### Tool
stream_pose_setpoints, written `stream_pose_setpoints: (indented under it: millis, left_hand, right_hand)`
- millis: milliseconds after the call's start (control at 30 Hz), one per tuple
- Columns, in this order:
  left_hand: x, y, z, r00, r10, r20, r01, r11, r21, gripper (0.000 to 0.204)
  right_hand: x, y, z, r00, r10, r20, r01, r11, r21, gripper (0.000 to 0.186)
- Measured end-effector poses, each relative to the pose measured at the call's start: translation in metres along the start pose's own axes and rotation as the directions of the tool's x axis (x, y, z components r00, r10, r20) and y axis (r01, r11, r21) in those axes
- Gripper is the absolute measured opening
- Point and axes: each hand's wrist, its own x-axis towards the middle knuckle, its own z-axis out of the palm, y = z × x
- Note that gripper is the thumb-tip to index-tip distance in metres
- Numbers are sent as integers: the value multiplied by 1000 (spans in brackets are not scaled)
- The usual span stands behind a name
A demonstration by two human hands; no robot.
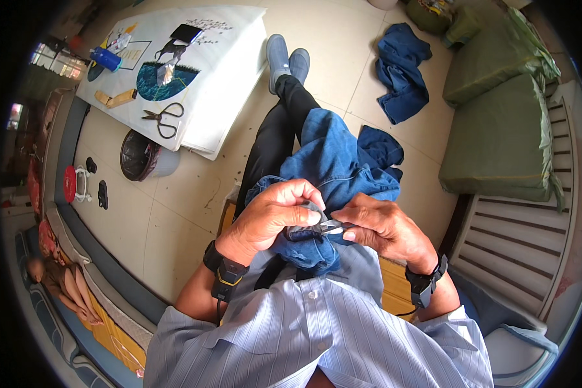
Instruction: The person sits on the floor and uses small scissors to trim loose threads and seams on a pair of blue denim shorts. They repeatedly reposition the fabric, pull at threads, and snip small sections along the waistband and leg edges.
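Note:
Blue denim jeans (pixel 330 155) lie across my lap and hang down over my knees. My left hand (pixel 278 216) is closed, pinching a dark folded edge of the denim between thumb and fingers. Close beside it, my right hand (pixel 385 226) is closed around what look like small thread snips (pixel 331 227). Their bright, pointed metal blades stick out leftward and meet the pinched edge. The handle is hidden in my right fingers. Whether the blades are cutting a thread cannot be made out.
A white-covered table (pixel 229 77) stands ahead at left, bearing black-handled scissors (pixel 165 119) and a blue bottle (pixel 105 59). A trash bin (pixel 142 157) stands below it. More denim (pixel 401 71) lies on the tiled floor. Green cushions (pixel 495 139) rest on a slatted bench at right. A person (pixel 71 284) is at far left.

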Motion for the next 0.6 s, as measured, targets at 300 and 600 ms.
stream_pose_setpoints:
  millis: [300,600]
  left_hand:
    - [1,0,0,1000,-11,-1,11,1000,-17,20]
    - [1,-3,-3,1000,-6,2,6,1000,-12,19]
  right_hand:
    - [2,1,0,1000,-14,20,14,1000,-7,30]
    - [1,4,3,999,-38,-4,38,999,-7,28]
